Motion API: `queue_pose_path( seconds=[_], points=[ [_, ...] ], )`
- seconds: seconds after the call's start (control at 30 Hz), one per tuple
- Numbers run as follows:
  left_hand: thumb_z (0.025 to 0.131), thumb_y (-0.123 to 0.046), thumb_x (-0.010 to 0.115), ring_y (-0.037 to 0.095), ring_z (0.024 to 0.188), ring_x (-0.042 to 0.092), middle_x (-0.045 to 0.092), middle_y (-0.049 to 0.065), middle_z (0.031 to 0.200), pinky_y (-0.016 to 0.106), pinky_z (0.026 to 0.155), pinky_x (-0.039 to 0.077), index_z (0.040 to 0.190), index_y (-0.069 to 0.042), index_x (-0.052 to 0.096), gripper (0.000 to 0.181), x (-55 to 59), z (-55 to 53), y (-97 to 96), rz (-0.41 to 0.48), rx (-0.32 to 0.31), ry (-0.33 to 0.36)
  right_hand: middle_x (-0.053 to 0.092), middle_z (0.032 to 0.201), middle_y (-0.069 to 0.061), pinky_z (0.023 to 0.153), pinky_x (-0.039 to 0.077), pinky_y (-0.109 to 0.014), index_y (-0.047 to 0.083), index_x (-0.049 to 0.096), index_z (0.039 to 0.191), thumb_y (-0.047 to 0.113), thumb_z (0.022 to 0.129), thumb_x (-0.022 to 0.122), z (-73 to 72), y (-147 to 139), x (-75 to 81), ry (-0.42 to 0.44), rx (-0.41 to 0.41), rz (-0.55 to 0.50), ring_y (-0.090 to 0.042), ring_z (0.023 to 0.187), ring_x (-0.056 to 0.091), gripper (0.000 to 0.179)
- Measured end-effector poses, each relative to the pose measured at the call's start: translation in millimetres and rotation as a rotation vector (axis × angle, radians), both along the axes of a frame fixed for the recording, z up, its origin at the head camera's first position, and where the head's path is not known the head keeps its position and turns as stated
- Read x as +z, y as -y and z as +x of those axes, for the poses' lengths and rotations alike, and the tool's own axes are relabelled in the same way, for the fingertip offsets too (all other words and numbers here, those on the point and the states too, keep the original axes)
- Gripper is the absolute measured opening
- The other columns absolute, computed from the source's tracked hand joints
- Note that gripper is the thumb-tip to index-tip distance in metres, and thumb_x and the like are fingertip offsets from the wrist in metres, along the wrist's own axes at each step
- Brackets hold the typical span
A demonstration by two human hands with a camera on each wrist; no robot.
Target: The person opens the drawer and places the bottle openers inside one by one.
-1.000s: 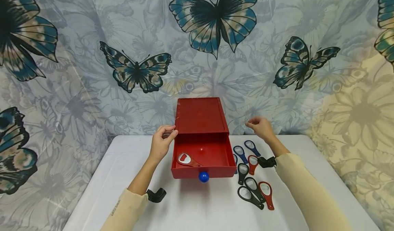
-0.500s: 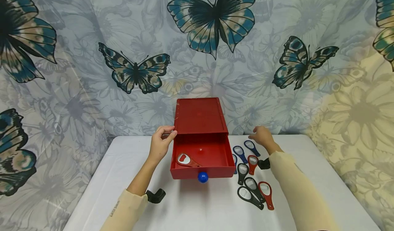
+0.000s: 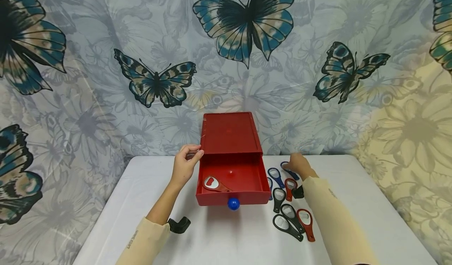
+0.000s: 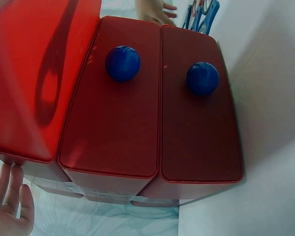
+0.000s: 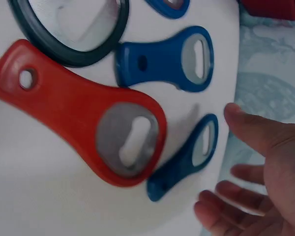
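A red cabinet (image 3: pixel 231 133) stands on the table with its top drawer (image 3: pixel 250 198) pulled out. Inside that drawer lies a red bottle opener (image 3: pixel 221 187) with a metal head. My left hand (image 3: pixel 183 165) rests its fingertips against the cabinet's left side, fingers fairly straight. At the far right of the table, my right hand (image 3: pixel 300 166) is over a blue bottle opener (image 3: pixel 294 175). In the right wrist view its thumb and fingers are spread beside that blue bottle opener (image 5: pixel 184 156), with a gap between. A red bottle opener (image 5: pixel 83 113) lies beside it.
Several more bottle openers, blue, red and black (image 3: pixel 279 197), lie on the white table (image 3: pixel 159 202) right of the cabinet. Blue knobs (image 4: pixel 123 64) stick out from the two closed lower drawers. A butterfly-print cloth (image 3: pixel 229 80) hangs behind the table.
My right hand has come down and slightly nearer, from above the table's far edge to the far blue bottle opener. The left hand stays against the cabinet.
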State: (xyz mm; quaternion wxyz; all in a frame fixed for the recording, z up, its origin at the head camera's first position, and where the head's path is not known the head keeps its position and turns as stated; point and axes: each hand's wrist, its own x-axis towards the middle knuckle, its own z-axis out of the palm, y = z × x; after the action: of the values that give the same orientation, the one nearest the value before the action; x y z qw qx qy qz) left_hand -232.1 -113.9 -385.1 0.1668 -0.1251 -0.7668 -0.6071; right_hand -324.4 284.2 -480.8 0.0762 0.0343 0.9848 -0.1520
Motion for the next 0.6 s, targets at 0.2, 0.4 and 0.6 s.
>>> queue_pose_path(
  seconds=[0.2, 0.4, 0.6],
  points=[
    [0.092, -0.005, 0.065, 0.03, 0.1, 0.063, 0.062, 0.024, 0.116, 0.024, 0.088, 0.052, 0.11, 0.01, 0.065, 0.024, -2.2, -1.9, -0.3, -0.008, 0.002, 0.0, 0.066, 0.094, -0.027, 0.08, 0.052, -0.048, -0.014, 0.065, 0.094, 0.025, 0.08, 0.076, 5.3, 3.7, -4.2, 0.041, -0.006, 0.047, -0.037, 0.086, 0.062, 0.042],
    [0.091, -0.004, 0.066, 0.031, 0.1, 0.062, 0.062, 0.024, 0.116, 0.025, 0.088, 0.051, 0.11, 0.01, 0.066, 0.023, -1.2, -1.6, -0.8, -0.001, 0.006, -0.001, 0.067, 0.097, -0.028, 0.079, 0.052, -0.047, -0.014, 0.064, 0.099, 0.018, 0.08, 0.074, 4.6, 2.2, -10.0, 0.054, -0.035, 0.032, -0.035, 0.085, 0.062, 0.039],
    [0.092, -0.004, 0.065, 0.027, 0.099, 0.062, 0.061, 0.023, 0.117, 0.033, 0.091, 0.052, 0.11, 0.01, 0.065, 0.023, 0.0, -0.1, -0.3, 0.005, 0.003, 0.005, 0.067, 0.091, -0.029, 0.076, 0.053, -0.048, -0.012, 0.064, 0.087, 0.008, 0.076, 0.067, 4.4, 2.0, -15.3, -0.008, -0.052, 0.033, -0.038, 0.083, 0.063, 0.023]
  ],
)
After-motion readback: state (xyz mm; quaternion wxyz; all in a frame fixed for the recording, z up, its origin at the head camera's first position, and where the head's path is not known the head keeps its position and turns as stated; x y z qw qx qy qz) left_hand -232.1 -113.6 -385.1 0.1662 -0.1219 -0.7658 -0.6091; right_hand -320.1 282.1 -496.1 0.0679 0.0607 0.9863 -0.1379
